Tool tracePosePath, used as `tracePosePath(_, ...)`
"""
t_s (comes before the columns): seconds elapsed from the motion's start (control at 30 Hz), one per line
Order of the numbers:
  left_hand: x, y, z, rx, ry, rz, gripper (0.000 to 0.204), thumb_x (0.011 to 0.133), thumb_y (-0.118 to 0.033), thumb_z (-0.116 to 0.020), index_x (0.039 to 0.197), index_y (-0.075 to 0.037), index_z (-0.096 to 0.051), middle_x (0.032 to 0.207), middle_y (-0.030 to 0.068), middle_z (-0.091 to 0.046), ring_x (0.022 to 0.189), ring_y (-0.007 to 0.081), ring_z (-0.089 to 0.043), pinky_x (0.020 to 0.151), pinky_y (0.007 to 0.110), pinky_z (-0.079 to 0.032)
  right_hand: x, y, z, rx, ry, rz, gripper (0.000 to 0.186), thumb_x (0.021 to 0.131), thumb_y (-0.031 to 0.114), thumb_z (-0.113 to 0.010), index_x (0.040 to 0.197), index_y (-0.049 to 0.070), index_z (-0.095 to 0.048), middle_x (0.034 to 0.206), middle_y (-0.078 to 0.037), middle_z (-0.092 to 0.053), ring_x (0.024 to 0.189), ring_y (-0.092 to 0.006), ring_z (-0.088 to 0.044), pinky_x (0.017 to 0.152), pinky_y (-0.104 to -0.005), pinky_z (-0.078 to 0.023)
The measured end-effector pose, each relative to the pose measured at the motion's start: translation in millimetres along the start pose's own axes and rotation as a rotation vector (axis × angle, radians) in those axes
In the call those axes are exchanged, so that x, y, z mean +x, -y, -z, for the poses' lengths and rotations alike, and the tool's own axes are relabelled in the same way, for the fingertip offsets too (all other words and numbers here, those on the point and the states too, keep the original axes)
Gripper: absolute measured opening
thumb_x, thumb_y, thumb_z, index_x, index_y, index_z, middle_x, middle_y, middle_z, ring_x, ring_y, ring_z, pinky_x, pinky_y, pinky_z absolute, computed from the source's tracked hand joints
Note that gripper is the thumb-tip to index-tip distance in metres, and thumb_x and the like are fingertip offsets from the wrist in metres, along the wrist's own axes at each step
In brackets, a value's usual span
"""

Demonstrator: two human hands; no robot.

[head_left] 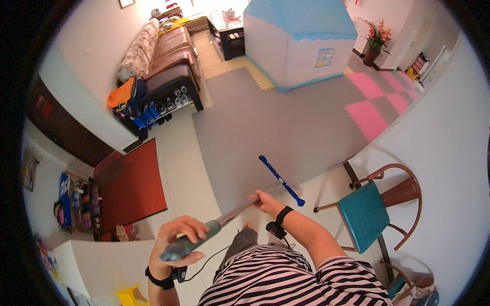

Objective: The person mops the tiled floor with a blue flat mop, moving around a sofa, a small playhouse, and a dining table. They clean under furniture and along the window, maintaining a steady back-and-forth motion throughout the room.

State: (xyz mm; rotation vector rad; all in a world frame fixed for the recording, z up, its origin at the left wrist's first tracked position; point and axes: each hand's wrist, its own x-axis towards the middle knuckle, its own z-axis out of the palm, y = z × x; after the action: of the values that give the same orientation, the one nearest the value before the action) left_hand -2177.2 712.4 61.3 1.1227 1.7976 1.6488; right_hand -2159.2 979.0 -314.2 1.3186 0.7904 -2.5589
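Note:
My left hand (pixel 181 237) holds the grey-green grip (pixel 209 232) of a long mop, its fingers curled loosely over it. My right hand (pixel 264 203) is wrapped round the metal pole (pixel 237 213) farther along. The pole reaches forward to a narrow blue mop head (pixel 268 167), which lies across the grey foam mat (pixel 316 127) near its edge, a little ahead of my right hand. Black straps with small devices and a cable are on both my wrists.
A chair (pixel 360 217) with a teal seat stands at right. Ahead are a blue-roofed play house (pixel 311 51), a sofa (pixel 171 46) and a shoe rack (pixel 168 104). A red doormat (pixel 132 188) and cluttered shelf (pixel 71 199) are at left, a white partition (pixel 107 260) lower left.

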Motion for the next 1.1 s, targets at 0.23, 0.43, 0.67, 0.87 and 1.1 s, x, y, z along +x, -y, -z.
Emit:
tracePosePath(0.23,134.9,58.8,34.7,0.168,0.276,-0.229,0.021,0.072,-0.002,-0.079,0.087,-0.007,-0.064,0.095,0.0077,-0.067,0.095,0.0266,-0.066,0.079,0.037,-0.053,52.3,107.7,5.5,0.196,-0.130,0.232,0.026,0.093,0.025,-0.057,0.075,0.006,-0.055,0.103,-0.016,-0.069,0.070,-0.0206,-0.057,0.068,-0.0338,-0.054)
tracePosePath(0.43,246.4,146.0,10.1,0.079,0.379,-0.360,0.017,0.073,0.001,-0.077,0.085,-0.004,-0.065,0.095,0.0092,-0.068,0.098,0.0298,-0.067,0.082,0.038,-0.054,81.6,171.3,3.0,0.274,0.027,0.278,0.027,0.085,0.026,-0.059,0.063,0.012,-0.053,0.065,0.000,-0.050,0.063,-0.0154,-0.048,0.056,-0.0299,-0.040)
tracePosePath(0.67,386.0,194.0,7.7,0.062,0.529,-0.249,0.017,0.073,0.001,-0.078,0.084,-0.003,-0.066,0.096,0.0090,-0.069,0.102,0.0289,-0.067,0.085,0.040,-0.054,177.7,248.7,21.3,0.283,-0.143,0.303,0.026,0.083,0.029,-0.058,0.063,0.012,-0.055,0.064,0.000,-0.049,0.062,-0.0162,-0.044,0.054,-0.0357,-0.036)
tracePosePath(0.87,495.9,231.0,1.9,-0.014,0.661,-0.257,0.018,0.075,0.002,-0.076,0.090,-0.004,-0.066,0.102,0.0104,-0.069,0.106,0.0287,-0.066,0.088,0.039,-0.052,214.2,326.8,42.2,0.373,-0.149,0.315,0.029,0.086,0.026,-0.049,0.064,0.009,-0.058,0.062,-0.005,-0.053,0.062,-0.0181,-0.048,0.055,-0.0326,-0.039)
tracePosePath(1.1,581.1,260.9,-18.0,0.020,0.881,-0.230,0.016,0.079,0.001,-0.073,0.091,-0.007,-0.067,0.111,0.0088,-0.067,0.115,0.0290,-0.062,0.095,0.043,-0.049,224.7,393.8,57.8,0.892,-0.275,0.253,0.030,0.093,0.029,-0.055,0.090,-0.001,-0.053,0.076,-0.012,-0.058,0.074,-0.0244,-0.060,0.068,-0.0374,-0.054)
